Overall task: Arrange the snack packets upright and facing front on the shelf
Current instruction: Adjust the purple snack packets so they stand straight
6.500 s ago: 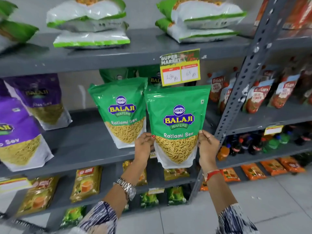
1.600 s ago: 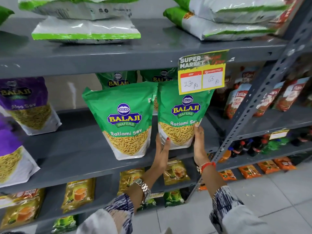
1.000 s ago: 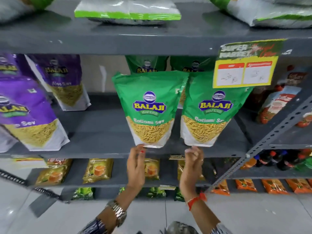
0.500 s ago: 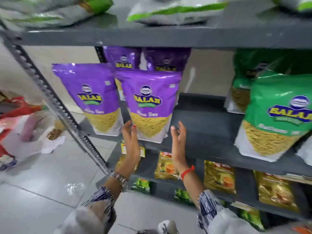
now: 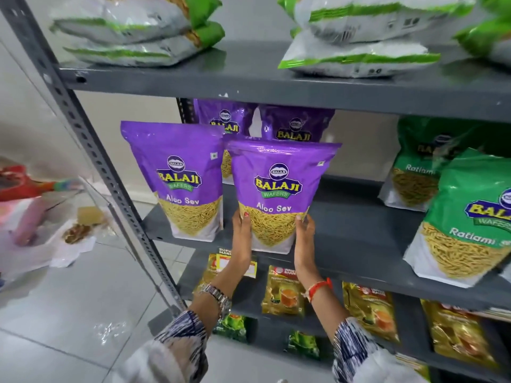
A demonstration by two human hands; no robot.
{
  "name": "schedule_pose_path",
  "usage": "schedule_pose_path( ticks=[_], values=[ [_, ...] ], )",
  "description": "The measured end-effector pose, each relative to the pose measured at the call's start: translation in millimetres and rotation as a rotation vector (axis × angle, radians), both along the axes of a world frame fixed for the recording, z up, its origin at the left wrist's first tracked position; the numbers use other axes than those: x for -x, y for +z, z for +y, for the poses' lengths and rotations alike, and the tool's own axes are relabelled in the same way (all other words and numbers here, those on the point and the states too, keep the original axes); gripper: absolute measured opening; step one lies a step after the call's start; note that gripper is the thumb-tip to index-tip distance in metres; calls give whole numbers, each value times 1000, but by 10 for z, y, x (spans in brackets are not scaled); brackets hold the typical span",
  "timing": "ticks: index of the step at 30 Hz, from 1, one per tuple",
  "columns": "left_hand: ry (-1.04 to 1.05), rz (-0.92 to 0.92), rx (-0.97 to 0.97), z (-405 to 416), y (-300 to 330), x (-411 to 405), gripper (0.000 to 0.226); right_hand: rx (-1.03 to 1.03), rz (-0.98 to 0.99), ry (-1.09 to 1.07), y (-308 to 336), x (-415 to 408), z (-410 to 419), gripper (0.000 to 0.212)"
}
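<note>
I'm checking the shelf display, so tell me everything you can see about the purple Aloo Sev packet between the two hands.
The purple Aloo Sev packet is a glossy plastic stand-up pouch with a Balaji Wafers logo, a panel showing thin yellow strands, and a white base. It stands upright, facing front, at the front edge of the grey metal shelf. The left hand and right hand press its lower sides. It overlaps purple packets behind it.

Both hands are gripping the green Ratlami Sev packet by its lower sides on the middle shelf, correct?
Not quite: the head view shows the left hand and right hand holding a purple Aloo Sev packet, not a green one. The rest stands: lower sides, middle shelf.
</note>
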State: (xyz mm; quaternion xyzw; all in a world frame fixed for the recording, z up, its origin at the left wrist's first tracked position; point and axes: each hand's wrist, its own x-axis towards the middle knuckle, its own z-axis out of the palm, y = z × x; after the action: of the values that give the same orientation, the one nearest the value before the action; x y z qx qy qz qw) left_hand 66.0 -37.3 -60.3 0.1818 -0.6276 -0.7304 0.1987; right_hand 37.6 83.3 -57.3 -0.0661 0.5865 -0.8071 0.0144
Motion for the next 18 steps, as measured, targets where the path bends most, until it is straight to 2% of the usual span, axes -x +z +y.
schedule_pose_path(
  ticks=[2,3,6,8,10,12,14,16,18],
  values=[
    [-16,-33,-13,-39,-13,5,55,-8,-16,0,37,-29,-5,79],
    [-17,-44,-11,-59,-14,0,56,-12,-26,-6,56,-48,-7,80],
    [-5,-40,50,-108,-55,-82,53,-34,-52,-159,44,-147,-38,46],
    [39,-14,129,-134,-108,-219,48,-101,-69,-363,-8,-275,-90,36],
    [179,66,190,-204,-157,-384,34,-136,-16,-407,-46,-458,-204,32],
    [401,126,267,-350,-148,-522,21,-141,48,-283,-61,-624,-382,30],
    [608,138,258,-595,-88,-570,15,-162,65,-120,-61,-715,-592,28],
    [726,125,180,-883,-1,-550,18,-221,55,73,-31,-734,-815,26],
    [739,78,133,-1162,70,-499,29,-316,23,260,17,-713,-1046,31]
  ],
)
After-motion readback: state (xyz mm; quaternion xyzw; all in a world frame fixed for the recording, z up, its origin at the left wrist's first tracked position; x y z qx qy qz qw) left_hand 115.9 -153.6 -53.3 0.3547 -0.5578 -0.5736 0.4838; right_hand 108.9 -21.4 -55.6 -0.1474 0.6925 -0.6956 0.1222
